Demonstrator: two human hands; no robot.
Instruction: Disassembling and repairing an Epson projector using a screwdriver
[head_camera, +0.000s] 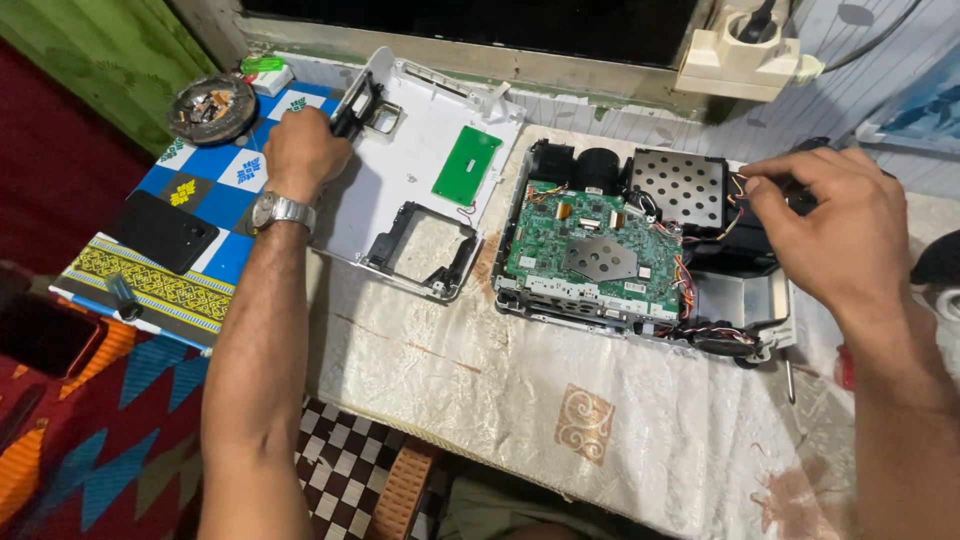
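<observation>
Your left hand (300, 148) had fingers curled onto the white cover's (420, 170) black bracket (352, 108), left of the opened projector (640, 250). Your right hand (830, 220) pinched something small and dark at the projector's right edge, can't tell what.

1. The cloth-covered table (600, 440) in front of the open device chassis (630, 250) gives my hands open room.
2. The white cover shell (420, 150) blocks the left rear.
3. The narrow gap between shell and chassis is passable.
4. The wall socket (745, 50) overhangs the rear.

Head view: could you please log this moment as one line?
left hand: on white cover | right hand: at opened device, holding dark part | green board: in cover
</observation>
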